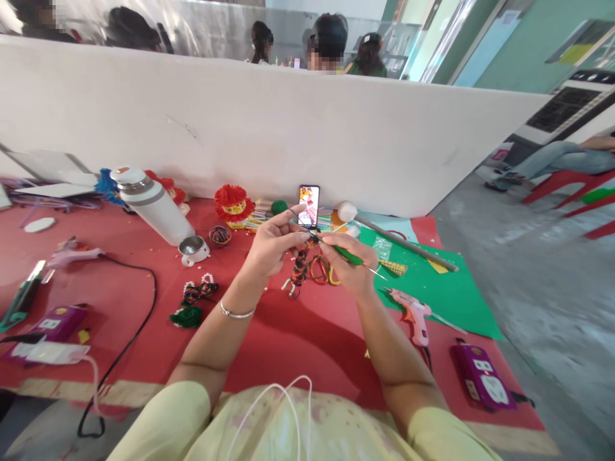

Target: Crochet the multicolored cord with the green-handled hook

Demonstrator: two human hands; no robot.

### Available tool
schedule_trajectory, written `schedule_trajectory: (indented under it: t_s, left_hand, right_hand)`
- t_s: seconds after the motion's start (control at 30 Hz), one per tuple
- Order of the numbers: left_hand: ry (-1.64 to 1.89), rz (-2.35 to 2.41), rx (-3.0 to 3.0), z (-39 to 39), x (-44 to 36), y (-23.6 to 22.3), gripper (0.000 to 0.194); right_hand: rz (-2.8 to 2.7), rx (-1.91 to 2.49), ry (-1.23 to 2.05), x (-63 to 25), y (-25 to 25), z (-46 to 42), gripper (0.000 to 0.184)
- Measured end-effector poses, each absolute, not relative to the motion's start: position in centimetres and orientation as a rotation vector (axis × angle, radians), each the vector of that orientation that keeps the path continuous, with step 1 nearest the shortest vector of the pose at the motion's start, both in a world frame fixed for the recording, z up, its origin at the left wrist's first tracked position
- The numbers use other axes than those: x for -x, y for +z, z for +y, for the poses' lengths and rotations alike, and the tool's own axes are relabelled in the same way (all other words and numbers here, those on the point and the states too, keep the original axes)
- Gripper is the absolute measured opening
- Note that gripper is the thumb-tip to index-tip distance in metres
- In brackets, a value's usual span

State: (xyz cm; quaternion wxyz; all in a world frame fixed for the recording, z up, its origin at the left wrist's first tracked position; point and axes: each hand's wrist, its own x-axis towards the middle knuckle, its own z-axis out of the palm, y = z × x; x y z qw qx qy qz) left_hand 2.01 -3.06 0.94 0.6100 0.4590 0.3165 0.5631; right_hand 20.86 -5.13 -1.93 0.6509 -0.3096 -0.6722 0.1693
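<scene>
My right hand (354, 266) is closed around a crochet hook (350, 256) with a green handle, its metal end jutting out to the right. Pinched in my left hand (273, 243) is the top of a multicoloured crochet piece (300, 269), which hangs down between my hands. Dark yarn runs over the raised left forefinger. Both hands meet at the top of the piece, where fingers partly hide the stitches. Just behind them a phone (308, 203) stands upright with a colourful picture on its screen. Scissors (331, 274) with red and yellow handles lie beside the hanging piece.
Left on the red table (288, 346) are a white flask (156, 205), a steel cup (193, 248), a yarn ball (220, 235) and small crocheted pieces (198, 292). A pink glue gun (414, 314) and a purple power box (482, 376) lie right. A white partition (288, 128) rises behind.
</scene>
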Motion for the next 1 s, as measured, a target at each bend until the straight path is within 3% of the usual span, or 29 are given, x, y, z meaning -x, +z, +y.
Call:
schedule_trajectory:
  t_s: [0.37, 0.57, 0.77, 1.0]
  left_hand:
    - [1.261, 0.68, -1.053, -3.5, -2.1, 1.2, 0.075]
    - [1.217, 0.659, -1.065, -3.9, -2.3, 1.6, 0.074]
    - [1.298, 0.717, -1.084, -4.0, -2.4, 1.2, 0.073]
    - [1.306, 0.718, -1.132, -3.9, -2.1, 0.8, 0.073]
  right_hand:
    - [-1.649, 0.736, 0.275, -20.9, -1.7, -5.6, 0.029]
    - [-1.667, 0.695, 0.374, -21.0, -1.3, -5.7, 0.016]
    - [-1.625, 0.733, 0.313, -20.8, -2.1, -5.5, 0.021]
    - [-1.531, 0.738, 0.363, -20.7, -2.1, -5.4, 0.015]
